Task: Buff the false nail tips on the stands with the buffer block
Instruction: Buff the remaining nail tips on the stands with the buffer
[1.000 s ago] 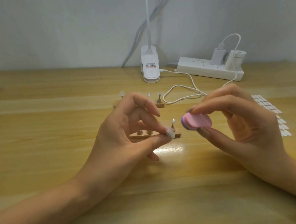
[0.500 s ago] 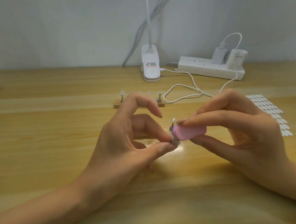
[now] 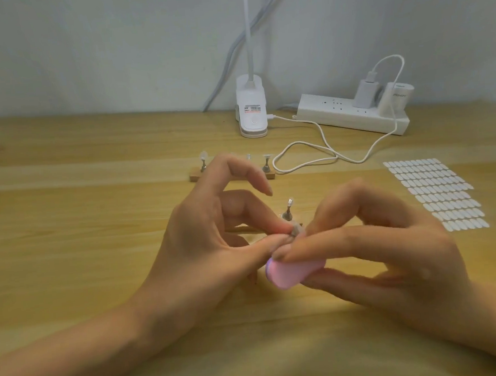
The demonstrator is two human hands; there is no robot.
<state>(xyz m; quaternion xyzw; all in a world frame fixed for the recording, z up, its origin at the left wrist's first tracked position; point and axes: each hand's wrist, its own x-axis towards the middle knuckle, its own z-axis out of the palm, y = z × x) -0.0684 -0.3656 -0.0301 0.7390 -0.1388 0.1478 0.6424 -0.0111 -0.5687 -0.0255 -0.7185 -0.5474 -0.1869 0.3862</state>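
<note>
Over desk [image 3: 68, 244], left fingers [image 3: 262, 245] pinch nail tip [image 3: 296, 231]; right fingers [image 3: 318, 248] grip buffer [image 3: 288, 276].

Glowing pink on the buffer [image 3: 291, 274], shading to violet at its 9 o'clock edge. Showing cloudy grey-white on the tip [image 3: 296, 230] just above it. Running in pale yellow-brown grain across the table [image 3: 67, 229], streaking from 9 to 3 o'clock. Looking white on the lamp [image 3: 252, 114] at 12 o'clock, and on the strip [image 3: 344, 116] and cable [image 3: 306, 160] toward 1 o'clock. Repeating in rows of white ovals on the sheet [image 3: 435, 195] at 3 o'clock. Showing light wood on the far stand [image 3: 194, 176], dull grey on its pins [image 3: 266, 167]. Appearing pale grey-blue over the wall [image 3: 84, 52].
</note>
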